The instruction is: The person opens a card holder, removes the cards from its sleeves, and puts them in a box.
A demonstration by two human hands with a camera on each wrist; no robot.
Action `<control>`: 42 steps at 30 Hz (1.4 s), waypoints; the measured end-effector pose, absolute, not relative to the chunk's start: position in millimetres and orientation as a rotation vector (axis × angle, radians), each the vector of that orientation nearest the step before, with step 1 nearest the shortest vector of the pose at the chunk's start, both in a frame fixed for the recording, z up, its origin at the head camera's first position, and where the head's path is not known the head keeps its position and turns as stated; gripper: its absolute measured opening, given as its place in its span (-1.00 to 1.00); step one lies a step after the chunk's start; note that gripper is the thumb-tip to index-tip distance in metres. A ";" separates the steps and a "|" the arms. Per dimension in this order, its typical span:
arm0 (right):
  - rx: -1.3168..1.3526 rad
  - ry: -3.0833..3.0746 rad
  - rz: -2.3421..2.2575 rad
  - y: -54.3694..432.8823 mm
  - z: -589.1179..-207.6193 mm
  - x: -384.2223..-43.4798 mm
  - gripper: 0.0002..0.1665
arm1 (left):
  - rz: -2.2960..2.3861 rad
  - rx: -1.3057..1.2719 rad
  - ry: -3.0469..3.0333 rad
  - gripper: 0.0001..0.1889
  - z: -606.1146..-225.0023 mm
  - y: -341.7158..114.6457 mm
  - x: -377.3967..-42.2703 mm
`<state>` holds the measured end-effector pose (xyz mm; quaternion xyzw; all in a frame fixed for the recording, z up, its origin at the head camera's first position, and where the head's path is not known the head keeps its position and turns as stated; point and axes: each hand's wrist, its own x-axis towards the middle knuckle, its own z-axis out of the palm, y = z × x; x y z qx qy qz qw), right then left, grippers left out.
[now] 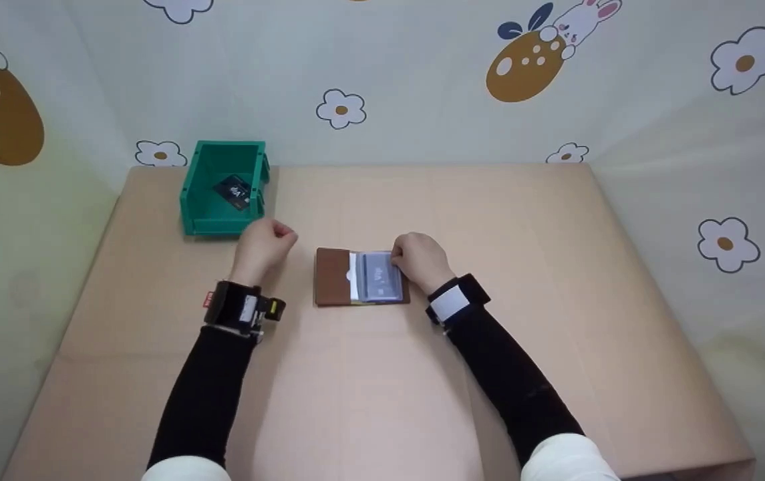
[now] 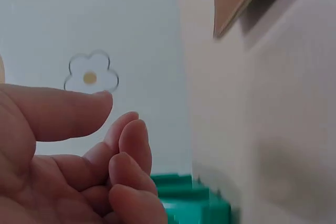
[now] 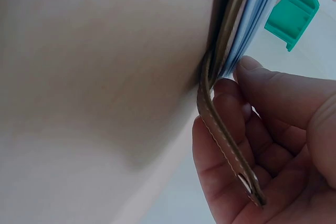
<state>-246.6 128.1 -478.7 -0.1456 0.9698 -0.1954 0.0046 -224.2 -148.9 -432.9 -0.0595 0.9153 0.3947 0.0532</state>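
A brown card wallet (image 1: 333, 277) lies unfolded on the table, with clear plastic sleeves (image 1: 382, 284) on its right half. A card shows through the top sleeve. My right hand (image 1: 422, 260) pinches the sleeves near their right edge between thumb and fingers. In the right wrist view the wallet's strap (image 3: 226, 140), with a metal snap, slants across the fingers of that hand. Left of the wallet, my left hand (image 1: 264, 247) hovers by the front corner of a green bin (image 1: 218, 227). Its fingers are loosely curled and hold nothing, with the thumb apart from them.
Inside the green bin lies a black card (image 1: 234, 192). The bin stands at the back left of the paper-covered table (image 1: 489, 220). Behind the table and along both sides hangs a patterned curtain (image 1: 409, 80).
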 end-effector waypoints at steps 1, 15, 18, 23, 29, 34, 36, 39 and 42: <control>-0.458 3.037 -0.610 128.3 -478.8 -246.5 -0.95 | 1.178 -0.149 2.792 -0.73 -435.3 -144.0 -222.5; -0.444 3.013 -0.612 127.4 -477.6 -245.7 -0.96 | 0.946 -0.035 2.818 -0.83 -459.3 -115.4 -204.8; -0.449 3.016 -0.606 126.8 -476.5 -244.3 -0.95 | 0.936 -0.019 2.827 -0.83 -462.6 -111.4 -203.0; -0.455 3.028 -0.611 126.6 -476.0 -243.1 -0.95 | 0.918 0.024 2.843 -0.87 -468.3 -104.5 -201.9; -0.460 3.034 -0.612 127.0 -476.8 -243.5 -0.94 | 0.892 0.051 2.860 -0.90 -472.5 -100.3 -202.6; -0.456 3.027 -0.612 126.7 -476.7 -244.2 -0.94 | 0.880 0.074 2.875 -0.93 -474.9 -99.7 -201.5; -0.457 3.025 -0.614 126.9 -476.8 -244.3 -0.95 | 0.883 0.084 2.884 -0.93 -475.5 -99.4 -200.9; -0.461 3.027 -0.613 127.2 -477.2 -244.3 -0.95 | 0.882 0.088 2.888 -0.91 -476.2 -99.1 -200.3; -0.466 3.026 -0.617 127.4 -477.0 -243.9 -0.94 | 0.875 0.081 2.884 -0.91 -477.3 -99.1 -200.4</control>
